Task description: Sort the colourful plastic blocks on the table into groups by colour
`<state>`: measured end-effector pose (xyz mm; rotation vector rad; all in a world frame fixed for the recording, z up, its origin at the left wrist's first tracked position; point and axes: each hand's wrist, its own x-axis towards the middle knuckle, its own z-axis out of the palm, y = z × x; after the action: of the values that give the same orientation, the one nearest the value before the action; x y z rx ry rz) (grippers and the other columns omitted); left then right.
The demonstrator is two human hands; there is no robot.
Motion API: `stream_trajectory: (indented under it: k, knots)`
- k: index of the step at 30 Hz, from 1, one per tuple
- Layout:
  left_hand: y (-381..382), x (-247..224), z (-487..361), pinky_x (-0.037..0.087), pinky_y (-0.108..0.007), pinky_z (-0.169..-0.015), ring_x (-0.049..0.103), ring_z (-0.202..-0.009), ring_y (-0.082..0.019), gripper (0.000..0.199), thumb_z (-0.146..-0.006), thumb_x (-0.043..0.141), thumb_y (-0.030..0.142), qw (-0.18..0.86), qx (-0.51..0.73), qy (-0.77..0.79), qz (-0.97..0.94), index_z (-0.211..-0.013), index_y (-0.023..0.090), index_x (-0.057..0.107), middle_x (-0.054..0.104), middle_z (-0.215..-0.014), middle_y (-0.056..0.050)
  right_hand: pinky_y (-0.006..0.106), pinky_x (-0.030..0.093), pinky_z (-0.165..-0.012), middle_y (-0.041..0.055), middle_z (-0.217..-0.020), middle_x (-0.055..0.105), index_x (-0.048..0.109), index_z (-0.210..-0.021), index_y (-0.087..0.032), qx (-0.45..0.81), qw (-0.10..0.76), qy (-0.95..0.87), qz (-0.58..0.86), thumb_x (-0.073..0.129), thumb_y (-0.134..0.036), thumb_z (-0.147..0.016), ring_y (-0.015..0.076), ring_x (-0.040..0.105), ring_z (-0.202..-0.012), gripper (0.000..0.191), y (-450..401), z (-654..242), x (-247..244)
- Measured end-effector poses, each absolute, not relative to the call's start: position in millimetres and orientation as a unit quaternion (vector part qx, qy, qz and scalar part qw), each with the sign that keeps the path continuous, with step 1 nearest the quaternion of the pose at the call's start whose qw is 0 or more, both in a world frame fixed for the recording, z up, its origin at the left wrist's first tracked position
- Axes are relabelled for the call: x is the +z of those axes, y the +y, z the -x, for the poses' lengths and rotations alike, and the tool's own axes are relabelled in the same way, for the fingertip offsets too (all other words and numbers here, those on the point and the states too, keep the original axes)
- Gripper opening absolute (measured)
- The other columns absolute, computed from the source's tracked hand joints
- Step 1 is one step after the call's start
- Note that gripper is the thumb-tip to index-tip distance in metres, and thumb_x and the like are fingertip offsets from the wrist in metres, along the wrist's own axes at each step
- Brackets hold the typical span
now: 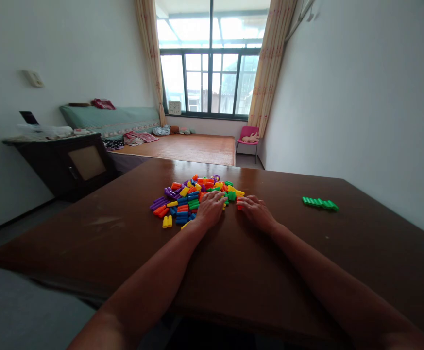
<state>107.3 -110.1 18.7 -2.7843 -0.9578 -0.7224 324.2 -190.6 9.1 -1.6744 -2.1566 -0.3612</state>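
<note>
Two hands are at a heap of coloured plastic pieces (pixel 182 214), set toward the middle of the desk's (pixel 233 272) far edge. The left hand (pixel 212 209) lies palm down over the heap's right side, fingers slightly spread; the right hand (pixel 256 213) curls its fingers at an orange piece (pixel 240 203) there. Whether either pinches anything, I cannot tell. A joined green row (pixel 320 203) lies apart, toward the far right corner. The step seems to be picking through the heap; the next move probably calls for freeing one piece cleanly.
</note>
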Motion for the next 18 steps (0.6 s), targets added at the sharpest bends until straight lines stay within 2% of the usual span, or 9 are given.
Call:
stream_trajectory:
  k: [3, 6, 10, 13, 15, 18]
  knots:
    - [-113, 10, -117, 0.022, -0.051, -0.114, 0.039, -0.134, -0.027, 0.038, -0.094, 0.045, 0.029, 0.036, -0.203, -0.305, 0.93, -0.129, 0.022, 0.056, 0.052, -0.141, -0.008, 0.038, 0.041, -0.091, 0.0045, -0.131, 0.062, 0.065, -0.115, -0.026, -0.133, 0.197, -0.781, 0.578, 0.04, -0.029, -0.098, 0.0232, 0.049, -0.121, 0.031, -190, -320, 6]
    - [-116, 8, -119, 0.022, -0.052, -0.114, 0.043, -0.131, -0.027, 0.037, -0.092, 0.047, 0.026, 0.012, -0.193, -0.297, 0.935, -0.126, 0.021, 0.058, 0.057, -0.135, -0.009, 0.038, 0.041, -0.089, 0.0035, -0.127, 0.064, 0.066, -0.112, -0.027, -0.127, 0.21, -0.78, 0.576, 0.041, -0.027, -0.098, 0.0227, 0.05, -0.118, 0.028, -190, -319, 6]
    - [-116, 19, -110, 0.031, -0.041, -0.112, 0.054, -0.119, -0.02, 0.035, -0.087, 0.047, 0.016, -0.05, -0.231, -0.2, 0.951, -0.114, 0.028, 0.066, 0.066, -0.121, -0.003, 0.037, 0.043, -0.087, 0.0061, -0.113, 0.069, 0.066, -0.109, -0.025, -0.116, 0.247, -0.749, 0.603, 0.043, -0.021, -0.095, 0.0233, 0.055, -0.11, 0.027, -192, -326, 13]
    - [-114, 28, -105, 0.042, -0.035, -0.101, 0.058, -0.11, -0.019, 0.037, -0.085, 0.044, 0.01, -0.076, -0.292, -0.244, 0.922, -0.109, 0.025, 0.069, 0.068, -0.112, -0.004, 0.036, 0.044, -0.09, 0.0069, -0.111, 0.069, 0.065, -0.108, -0.023, -0.089, 0.28, -0.753, 0.589, 0.042, -0.02, -0.095, 0.0215, 0.057, -0.106, 0.027, -192, -324, 17]
    - [-113, 29, -103, 0.045, -0.034, -0.095, 0.059, -0.105, -0.02, 0.037, -0.084, 0.043, 0.008, -0.076, -0.303, -0.287, 0.906, -0.106, 0.023, 0.069, 0.069, -0.108, -0.005, 0.034, 0.044, -0.094, 0.0064, -0.114, 0.067, 0.064, -0.112, -0.023, -0.051, 0.29, -0.782, 0.549, 0.042, -0.023, -0.095, 0.0193, 0.058, -0.108, 0.027, -192, -316, 17]
    - [-114, 25, -103, 0.046, -0.033, -0.091, 0.06, -0.101, -0.02, 0.032, -0.085, 0.046, 0.011, -0.069, -0.276, -0.284, 0.916, -0.101, 0.024, 0.071, 0.07, -0.103, -0.004, 0.034, 0.045, -0.096, 0.0066, -0.117, 0.067, 0.062, -0.118, -0.024, -0.008, 0.254, -0.824, 0.507, 0.05, -0.033, -0.094, 0.0198, 0.058, -0.108, 0.029, -194, -302, 18]
